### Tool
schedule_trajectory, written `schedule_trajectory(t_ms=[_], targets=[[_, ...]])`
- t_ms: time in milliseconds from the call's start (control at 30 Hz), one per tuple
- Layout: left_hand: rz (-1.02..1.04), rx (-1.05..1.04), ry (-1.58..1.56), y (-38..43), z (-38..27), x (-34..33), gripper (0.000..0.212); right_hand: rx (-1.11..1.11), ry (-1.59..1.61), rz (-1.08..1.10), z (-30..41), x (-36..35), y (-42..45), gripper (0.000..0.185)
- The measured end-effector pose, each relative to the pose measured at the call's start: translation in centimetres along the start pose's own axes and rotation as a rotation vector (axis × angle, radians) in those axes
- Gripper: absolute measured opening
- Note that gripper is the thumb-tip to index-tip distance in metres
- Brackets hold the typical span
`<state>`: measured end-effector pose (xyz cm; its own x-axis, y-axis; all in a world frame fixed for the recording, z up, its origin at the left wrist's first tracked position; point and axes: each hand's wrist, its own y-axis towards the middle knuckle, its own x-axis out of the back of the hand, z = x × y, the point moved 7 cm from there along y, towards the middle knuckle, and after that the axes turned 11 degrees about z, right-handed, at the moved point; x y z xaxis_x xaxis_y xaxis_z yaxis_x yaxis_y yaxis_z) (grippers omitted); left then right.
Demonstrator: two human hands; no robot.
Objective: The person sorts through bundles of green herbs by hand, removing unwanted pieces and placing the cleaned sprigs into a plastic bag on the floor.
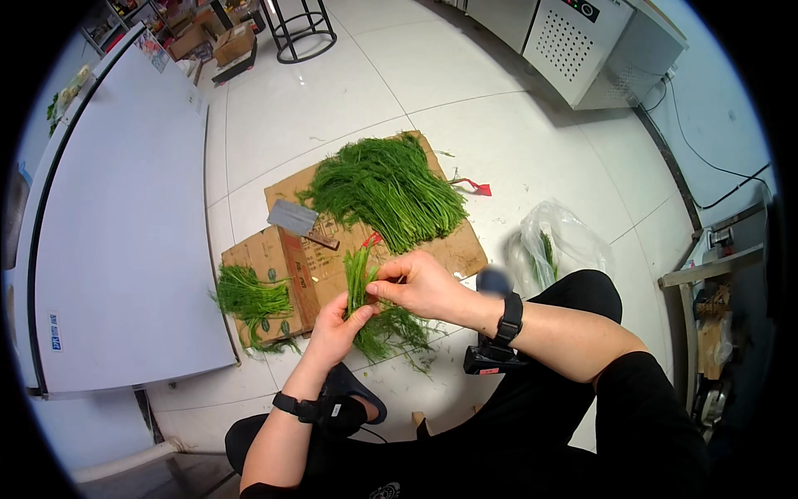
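My left hand (pixel 336 329) grips a small bunch of feathery green herb (pixel 357 274), dill or fennel fronds, with its cut stems pointing up and away from me. The thumb and fingers of my right hand (pixel 425 288) pinch stems at the side of this bunch. Below both hands, loose fronds (pixel 396 330) hang or lie over the floor; which of them belong to the held bunch is hard to tell. Ahead, a large pile of the herb (pixel 386 187) rests on flattened cardboard (pixel 458 246). A smaller heap (pixel 252 299) lies to the left on a cardboard flap.
A cleaver (pixel 293 217) with a wooden handle lies on the cardboard. Red ribbon (pixel 477 187) sticks out beside the pile. To the right sits a clear plastic bag (pixel 561 243) with some greens. A white freezer (pixel 131 231) stands left, a steel cabinet (pixel 573 50) far right, a stool (pixel 305 37) beyond.
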<state>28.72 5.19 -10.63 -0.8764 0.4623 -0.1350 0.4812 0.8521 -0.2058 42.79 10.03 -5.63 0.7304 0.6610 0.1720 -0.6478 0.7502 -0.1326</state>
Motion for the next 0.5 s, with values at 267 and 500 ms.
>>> schedule_trajectory(t_ms=[267, 500], targets=[[0.004, -0.03, 0.03, 0.0, 0.2, 0.4, 0.029, 0.036, 0.151, -0.077, 0.9, 0.5, -0.5, 0.014], [-0.062, -0.034, 0.19, -0.2, -0.1, 0.8, 0.029, 0.147, 0.074, -0.167, 1.9, 0.9, -0.5, 0.02]])
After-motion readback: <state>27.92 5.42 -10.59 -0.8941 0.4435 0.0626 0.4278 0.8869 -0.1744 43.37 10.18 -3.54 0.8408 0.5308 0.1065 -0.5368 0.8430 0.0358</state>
